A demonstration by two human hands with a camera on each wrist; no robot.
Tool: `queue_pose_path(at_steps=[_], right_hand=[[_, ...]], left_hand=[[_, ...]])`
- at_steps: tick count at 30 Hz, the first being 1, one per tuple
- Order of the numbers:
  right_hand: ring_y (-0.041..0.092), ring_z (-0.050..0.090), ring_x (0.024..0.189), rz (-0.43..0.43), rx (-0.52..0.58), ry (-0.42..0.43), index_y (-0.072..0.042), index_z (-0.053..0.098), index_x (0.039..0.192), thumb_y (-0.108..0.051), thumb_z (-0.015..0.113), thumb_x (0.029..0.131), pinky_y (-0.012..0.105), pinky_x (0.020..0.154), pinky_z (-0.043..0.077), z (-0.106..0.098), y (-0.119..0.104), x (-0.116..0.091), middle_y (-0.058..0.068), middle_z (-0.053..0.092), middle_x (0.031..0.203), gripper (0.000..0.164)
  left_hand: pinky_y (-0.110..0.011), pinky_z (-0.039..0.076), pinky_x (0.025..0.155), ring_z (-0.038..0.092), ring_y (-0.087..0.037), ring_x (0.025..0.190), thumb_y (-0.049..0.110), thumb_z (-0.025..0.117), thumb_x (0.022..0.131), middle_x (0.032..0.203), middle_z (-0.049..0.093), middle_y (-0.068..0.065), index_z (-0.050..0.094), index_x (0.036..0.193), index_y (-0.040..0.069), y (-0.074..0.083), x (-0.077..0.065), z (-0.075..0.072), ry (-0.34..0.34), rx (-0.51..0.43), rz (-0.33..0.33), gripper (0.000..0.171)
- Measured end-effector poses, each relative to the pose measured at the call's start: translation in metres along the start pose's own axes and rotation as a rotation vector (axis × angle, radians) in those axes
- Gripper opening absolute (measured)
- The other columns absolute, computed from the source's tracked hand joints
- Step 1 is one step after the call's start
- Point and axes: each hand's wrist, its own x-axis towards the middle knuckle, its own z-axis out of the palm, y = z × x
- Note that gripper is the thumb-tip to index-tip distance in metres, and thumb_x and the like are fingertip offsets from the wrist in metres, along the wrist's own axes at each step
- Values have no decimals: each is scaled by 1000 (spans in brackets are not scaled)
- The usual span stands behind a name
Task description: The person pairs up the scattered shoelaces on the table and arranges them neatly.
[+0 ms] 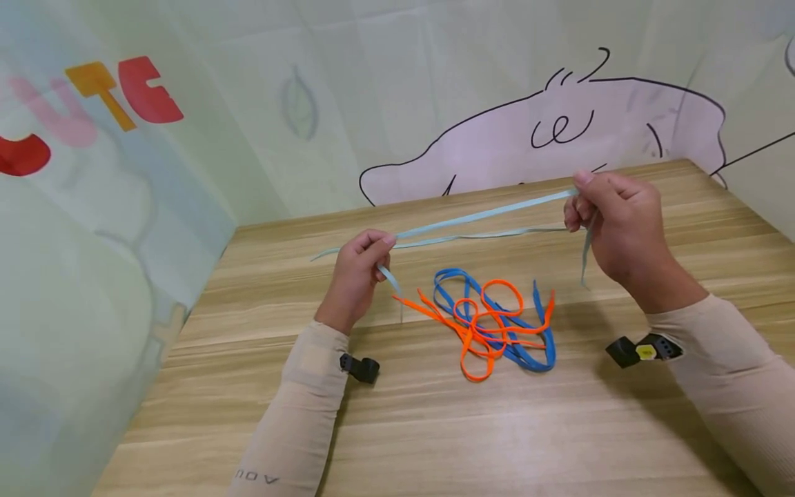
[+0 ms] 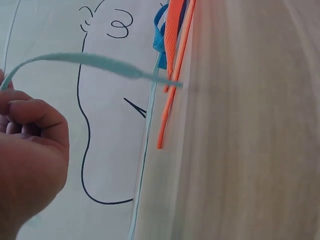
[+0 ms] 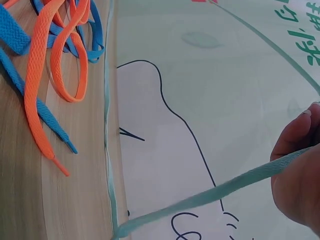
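Observation:
A pale mint shoelace (image 1: 484, 215) is stretched above the table between the two hands. My left hand (image 1: 358, 276) pinches it near one end, and a short tail hangs below the fingers. At the other side my right hand (image 1: 627, 228) pinches the same lace higher up; its loose end drops beneath the palm. The left wrist view shows the lace's tail (image 2: 95, 60) arching out of the fist, with its thin tip visible. A second mint shoelace (image 1: 484, 236) lies along the table behind, partly hidden by both hands.
Orange shoelaces (image 1: 549, 314) lie tangled with blue shoelaces (image 1: 539, 366) on the wooden table (image 1: 248, 400), between the forearms. A printed cloth backdrop (image 1: 298, 166) rises behind the table edge. Each wrist bears a small black camera (image 1: 360, 368).

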Motion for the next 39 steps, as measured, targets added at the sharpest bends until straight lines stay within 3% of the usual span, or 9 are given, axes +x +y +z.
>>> queue_pose_path(at_steps=[11, 21, 29, 34, 39], right_hand=[[23, 50, 59, 20, 7, -14, 9, 49, 68, -7, 61, 100, 28, 57, 46, -4, 1, 1, 9, 46, 65, 38], [23, 50, 57, 96, 158, 18, 8, 56, 68, -5, 63, 98, 28, 55, 46, -14, 1, 8, 9, 48, 63, 33], [22, 51, 57, 139, 175, 74, 7, 60, 71, -7, 65, 97, 29, 55, 46, -22, 3, 11, 9, 50, 62, 30], [22, 48, 57, 163, 217, 95, 6, 60, 73, -7, 64, 97, 29, 56, 44, -29, 2, 12, 9, 47, 63, 28], [22, 46, 55, 171, 237, 113, 7, 60, 71, -8, 68, 95, 28, 53, 43, -34, 3, 15, 9, 47, 62, 30]], left_hand=[[-20, 39, 52, 42, -11, 56, 12, 62, 99, 65, 43, 1, 64, 88, 10, -2, 1, -4, 21, -44, 5, 12], [-20, 35, 53, 41, -12, 57, 13, 60, 100, 62, 37, 3, 58, 81, 10, -1, 1, -6, -10, -32, -12, 20], [-22, 38, 56, 44, -12, 57, 17, 58, 102, 63, 39, 2, 44, 70, 11, -1, 3, -15, -37, -23, -31, 36], [-21, 39, 57, 46, -11, 59, 15, 56, 103, 64, 44, 3, 49, 68, 12, -1, 4, -20, -26, -77, -36, 36], [-20, 33, 53, 42, -10, 56, 14, 53, 104, 62, 43, 4, 51, 68, 11, 0, 4, -25, -22, -114, -29, 36]])
